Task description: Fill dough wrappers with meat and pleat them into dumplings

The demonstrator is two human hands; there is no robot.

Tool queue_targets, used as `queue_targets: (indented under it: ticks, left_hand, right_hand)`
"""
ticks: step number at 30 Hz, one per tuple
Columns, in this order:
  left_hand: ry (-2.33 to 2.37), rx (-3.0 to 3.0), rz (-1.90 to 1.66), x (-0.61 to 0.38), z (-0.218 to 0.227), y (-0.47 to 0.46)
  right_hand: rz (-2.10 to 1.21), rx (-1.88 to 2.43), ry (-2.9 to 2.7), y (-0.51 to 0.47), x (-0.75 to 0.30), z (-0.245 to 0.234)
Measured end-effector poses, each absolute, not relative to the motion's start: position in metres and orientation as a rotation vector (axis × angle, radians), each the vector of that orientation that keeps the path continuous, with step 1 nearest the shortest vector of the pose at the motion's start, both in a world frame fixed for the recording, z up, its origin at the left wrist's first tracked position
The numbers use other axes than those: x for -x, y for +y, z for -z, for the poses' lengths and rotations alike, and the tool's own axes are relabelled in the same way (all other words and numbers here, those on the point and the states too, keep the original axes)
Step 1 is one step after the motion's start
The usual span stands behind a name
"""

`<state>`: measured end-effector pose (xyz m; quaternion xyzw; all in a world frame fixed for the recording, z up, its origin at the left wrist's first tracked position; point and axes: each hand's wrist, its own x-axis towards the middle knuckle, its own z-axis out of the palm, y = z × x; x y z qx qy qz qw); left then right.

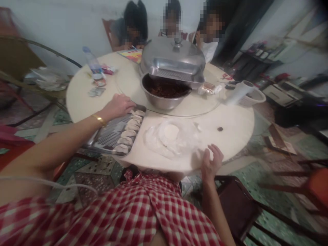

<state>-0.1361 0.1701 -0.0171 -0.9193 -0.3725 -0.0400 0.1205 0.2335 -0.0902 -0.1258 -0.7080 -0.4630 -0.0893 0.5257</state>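
My left hand [118, 106] reaches over a metal tray [107, 136] at the table's near left, fingers curled down at the far end of a row of folded dumplings [130, 131]. My right hand [211, 162] rests at the table's near edge with fingers spread, touching the edge of a clear plastic sheet [176, 140] that holds a round white dough wrapper [171, 132]. A steel bowl [164, 94] of dark filling stands behind the plastic sheet.
A metal lid [174, 59] leans over the bowl. A water bottle [93, 65], a paper roll [237, 92] and a white basket [253, 97] stand on the round table [238, 123]. Three people sit at the far side. A dark chair [238, 205] is at my right.
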Motion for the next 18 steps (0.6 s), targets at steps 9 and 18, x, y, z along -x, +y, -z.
queue_targets:
  ticks: [9,18]
  left_hand:
    - [-1.029,3.185,0.701,0.047,0.012,0.020]
    - [-1.085,3.106,0.496,0.004,0.082,-0.017]
  right_hand:
    - [-0.119,1.724,-1.975,-0.016,-0.189,0.069]
    - [-0.188,1.804,-2.369,0.007,-0.180,0.084]
